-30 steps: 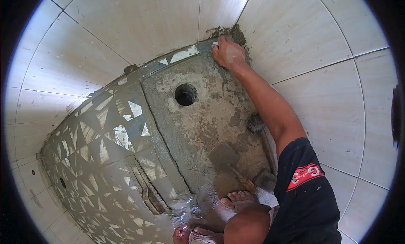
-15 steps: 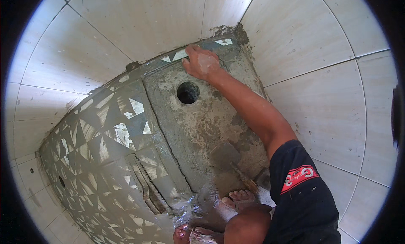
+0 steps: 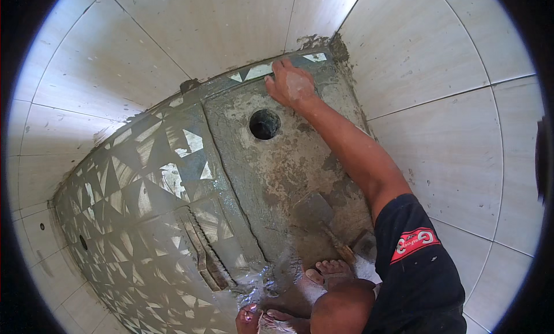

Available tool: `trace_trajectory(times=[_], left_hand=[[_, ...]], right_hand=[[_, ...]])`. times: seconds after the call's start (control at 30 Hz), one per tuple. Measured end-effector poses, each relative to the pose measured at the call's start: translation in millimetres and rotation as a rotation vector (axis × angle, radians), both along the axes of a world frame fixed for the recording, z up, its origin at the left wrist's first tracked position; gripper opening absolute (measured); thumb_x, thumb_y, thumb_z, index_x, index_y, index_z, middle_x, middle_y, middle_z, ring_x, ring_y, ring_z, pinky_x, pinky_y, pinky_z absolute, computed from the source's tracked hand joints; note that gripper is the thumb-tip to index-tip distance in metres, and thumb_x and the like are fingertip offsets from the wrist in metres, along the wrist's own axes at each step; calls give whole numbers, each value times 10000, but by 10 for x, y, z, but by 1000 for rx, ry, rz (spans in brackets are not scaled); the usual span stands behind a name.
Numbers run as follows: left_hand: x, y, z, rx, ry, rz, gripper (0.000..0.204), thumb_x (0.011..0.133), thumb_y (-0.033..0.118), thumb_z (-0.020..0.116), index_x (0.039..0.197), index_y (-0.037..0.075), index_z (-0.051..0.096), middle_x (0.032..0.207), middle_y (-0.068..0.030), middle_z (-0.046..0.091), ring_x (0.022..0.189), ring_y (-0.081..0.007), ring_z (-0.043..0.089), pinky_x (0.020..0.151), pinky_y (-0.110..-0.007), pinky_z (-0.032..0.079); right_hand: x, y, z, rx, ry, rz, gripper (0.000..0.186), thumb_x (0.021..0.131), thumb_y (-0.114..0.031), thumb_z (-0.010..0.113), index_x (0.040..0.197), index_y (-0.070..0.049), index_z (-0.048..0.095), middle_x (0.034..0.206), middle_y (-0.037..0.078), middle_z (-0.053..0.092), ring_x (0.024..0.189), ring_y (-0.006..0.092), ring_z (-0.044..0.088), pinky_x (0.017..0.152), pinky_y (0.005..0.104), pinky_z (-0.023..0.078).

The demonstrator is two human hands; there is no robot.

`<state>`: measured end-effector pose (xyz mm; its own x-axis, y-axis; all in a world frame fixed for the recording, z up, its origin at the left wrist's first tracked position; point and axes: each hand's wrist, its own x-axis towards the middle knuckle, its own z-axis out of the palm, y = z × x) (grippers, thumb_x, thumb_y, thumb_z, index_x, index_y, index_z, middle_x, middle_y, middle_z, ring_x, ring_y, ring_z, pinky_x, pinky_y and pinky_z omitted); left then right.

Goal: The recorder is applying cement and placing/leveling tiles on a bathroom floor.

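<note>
My right hand (image 3: 293, 84) reaches far out to the back wall. Its fingertips rest on a narrow strip of patterned floor tile (image 3: 257, 72) along the wall's foot. The thumb stands apart from the bent fingers, and I see nothing held. Pale grout residue coats the back of this hand. Before it is a rough cement patch with a round drain hole (image 3: 265, 124). At the lower edge, a small wet shape (image 3: 247, 318) beside my foot could be fingers of my left hand or toes; I cannot tell which.
A flat trowel-like tool (image 3: 313, 209) with a wooden handle (image 3: 344, 252) lies on the cement near my foot (image 3: 329, 270). A grout-smeared long-handled float (image 3: 206, 259) rests on the patterned floor tiles (image 3: 144, 201). Cream wall tiles (image 3: 438, 155) rise behind and at right.
My right hand has slid a little to the right along the tile strip, showing more of the pale tile beside it. The whole view has shifted slightly.
</note>
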<state>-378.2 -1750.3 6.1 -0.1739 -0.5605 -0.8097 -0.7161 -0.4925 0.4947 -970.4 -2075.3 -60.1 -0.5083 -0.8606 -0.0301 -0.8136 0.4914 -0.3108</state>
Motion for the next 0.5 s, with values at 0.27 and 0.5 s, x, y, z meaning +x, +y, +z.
trace_trajectory(times=[0.27, 0.5], left_hand=[[155, 15, -94, 70, -141, -33, 428, 932, 352, 724, 1185, 12, 663, 1119, -190, 683, 1012, -290, 621, 863, -447, 504], [199, 153, -176, 49, -35, 119, 366, 932, 293, 734, 1171, 23, 670, 1082, -136, 684, 985, -251, 607, 879, -419, 509]], right_hand=[[43, -57, -68, -147, 1, 2, 416, 937, -350, 590, 1216, -43, 562, 1283, 195, 541, 1074, 437, 643, 854, 579, 529], [158, -118, -16, -242, -27, 5, 452, 947, -387, 564, 1230, -35, 558, 1295, 213, 546, 1060, 450, 648, 844, 580, 533]])
